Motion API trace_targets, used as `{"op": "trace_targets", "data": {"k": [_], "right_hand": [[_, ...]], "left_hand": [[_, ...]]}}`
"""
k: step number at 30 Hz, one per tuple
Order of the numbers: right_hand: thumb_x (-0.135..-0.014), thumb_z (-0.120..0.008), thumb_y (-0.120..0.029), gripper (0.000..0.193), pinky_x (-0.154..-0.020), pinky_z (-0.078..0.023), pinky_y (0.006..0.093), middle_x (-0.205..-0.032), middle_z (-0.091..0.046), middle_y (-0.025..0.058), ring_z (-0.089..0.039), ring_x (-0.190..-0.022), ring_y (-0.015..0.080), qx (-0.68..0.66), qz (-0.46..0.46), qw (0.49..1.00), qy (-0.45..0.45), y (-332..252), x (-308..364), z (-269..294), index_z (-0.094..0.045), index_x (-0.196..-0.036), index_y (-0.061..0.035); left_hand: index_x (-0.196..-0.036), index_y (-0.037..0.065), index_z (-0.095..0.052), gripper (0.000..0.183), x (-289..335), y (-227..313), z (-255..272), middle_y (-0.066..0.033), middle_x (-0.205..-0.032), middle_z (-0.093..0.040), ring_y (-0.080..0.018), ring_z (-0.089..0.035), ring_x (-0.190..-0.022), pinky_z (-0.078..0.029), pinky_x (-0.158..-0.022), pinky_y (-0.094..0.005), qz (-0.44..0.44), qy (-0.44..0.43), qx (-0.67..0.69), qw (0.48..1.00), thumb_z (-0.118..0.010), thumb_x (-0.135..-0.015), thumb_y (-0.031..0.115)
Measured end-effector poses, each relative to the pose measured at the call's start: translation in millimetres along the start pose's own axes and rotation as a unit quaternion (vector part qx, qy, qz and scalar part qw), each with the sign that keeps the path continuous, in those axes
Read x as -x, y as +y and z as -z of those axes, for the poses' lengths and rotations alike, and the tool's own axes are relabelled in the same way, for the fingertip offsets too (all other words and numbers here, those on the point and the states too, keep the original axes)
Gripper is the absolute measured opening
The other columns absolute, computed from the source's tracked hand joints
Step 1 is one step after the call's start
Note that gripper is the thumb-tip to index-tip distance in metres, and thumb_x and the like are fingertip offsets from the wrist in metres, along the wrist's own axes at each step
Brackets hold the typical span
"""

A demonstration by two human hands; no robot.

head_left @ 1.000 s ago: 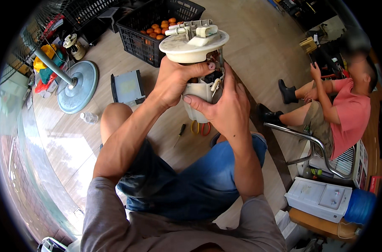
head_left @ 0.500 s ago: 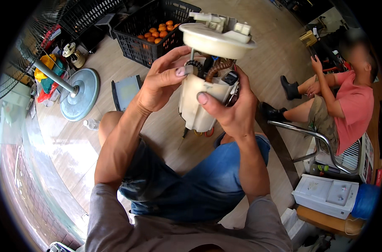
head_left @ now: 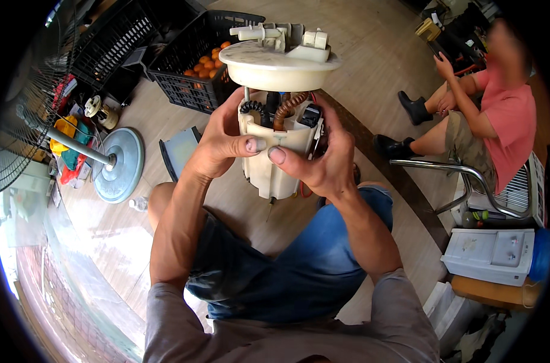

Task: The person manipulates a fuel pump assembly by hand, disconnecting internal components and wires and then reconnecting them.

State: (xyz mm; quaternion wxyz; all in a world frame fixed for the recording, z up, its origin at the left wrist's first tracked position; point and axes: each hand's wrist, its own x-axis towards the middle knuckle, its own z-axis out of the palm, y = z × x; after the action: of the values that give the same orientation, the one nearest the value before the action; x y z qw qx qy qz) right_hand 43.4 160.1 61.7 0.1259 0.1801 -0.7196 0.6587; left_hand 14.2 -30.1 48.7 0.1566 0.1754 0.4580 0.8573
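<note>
Both your left hand and right hand, half-curled, clasp the fuel pump module — nearer you than the black crate. It looks stiff and fairly light, its corrugated hose fragile — grip the cup by its sides.

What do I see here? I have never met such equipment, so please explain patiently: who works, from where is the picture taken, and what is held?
No machine is at work: a person uses a bare left hand and right hand. The picture comes from the left of two cameras on that person's head, looking down; its wide lens bends straight edges. Both hands hold up a pale unit, thumbs in front. It has a round lid, with a black hose and a brown hose below. On the floor are a crate with oranges, a fan base, a bottle and a grey box. At the right, another person sits.
</note>
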Motion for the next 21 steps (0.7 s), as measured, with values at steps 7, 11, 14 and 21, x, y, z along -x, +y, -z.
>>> {"op": "trace_targets", "data": {"k": [7, 11, 14, 21], "right_hand": [[-0.067, -0.088, -0.031, 0.091, -0.086, -0.057, 0.0331, -0.112, -0.070, 0.0180, -0.070, -0.099, 0.0225, 0.065, 0.068, 0.995, -0.010, 3.1, -0.2, -2.5, -0.045, -0.137, 0.0092], [-0.065, -0.088, -0.030, 0.096, -0.086, -0.057, 0.0349, -0.114, -0.068, 0.0216, -0.070, -0.100, 0.0254, 0.077, 0.115, 0.990, -0.010, 7.3, 3.4, -2.0, -0.043, -0.137, 0.0133], [-0.064, -0.088, -0.029, 0.098, -0.087, -0.057, 0.0360, -0.115, -0.066, 0.0242, -0.069, -0.101, 0.0279, 0.064, 0.139, 0.988, -0.013, 12.2, 6.2, -2.6, -0.040, -0.137, 0.0161], [-0.064, -0.089, -0.030, 0.100, -0.085, -0.058, 0.0360, -0.115, -0.066, 0.0246, -0.069, -0.101, 0.0286, 0.081, 0.130, 0.988, -0.015, 14.7, 6.0, -2.5, -0.040, -0.139, 0.0153]], "left_hand": [[-0.149, -0.001, -0.034, 0.113, 5.4, 0.5, 4.5, -0.0121, -0.136, -0.056, -0.0231, -0.055, -0.125, -0.041, -0.109, -0.0341, -0.005, 0.003, 0.012, 1.000, -0.095, -0.058, 0.025], [-0.150, -0.002, -0.033, 0.113, 9.3, 4.7, 0.9, -0.0127, -0.140, -0.053, -0.0241, -0.052, -0.129, -0.040, -0.110, -0.0344, -0.012, -0.007, -0.007, 1.000, -0.094, -0.058, 0.024], [-0.150, -0.002, -0.032, 0.114, 11.4, 8.8, 2.2, -0.0127, -0.142, -0.052, -0.0245, -0.050, -0.131, -0.037, -0.112, -0.0352, -0.011, -0.024, -0.034, 0.999, -0.094, -0.058, 0.023], [-0.149, -0.003, -0.034, 0.114, 9.3, 2.5, 10.1, -0.0114, -0.139, -0.053, -0.0233, -0.049, -0.130, -0.036, -0.112, -0.0350, -0.002, -0.022, -0.056, 0.998, -0.095, -0.058, 0.027]]}}
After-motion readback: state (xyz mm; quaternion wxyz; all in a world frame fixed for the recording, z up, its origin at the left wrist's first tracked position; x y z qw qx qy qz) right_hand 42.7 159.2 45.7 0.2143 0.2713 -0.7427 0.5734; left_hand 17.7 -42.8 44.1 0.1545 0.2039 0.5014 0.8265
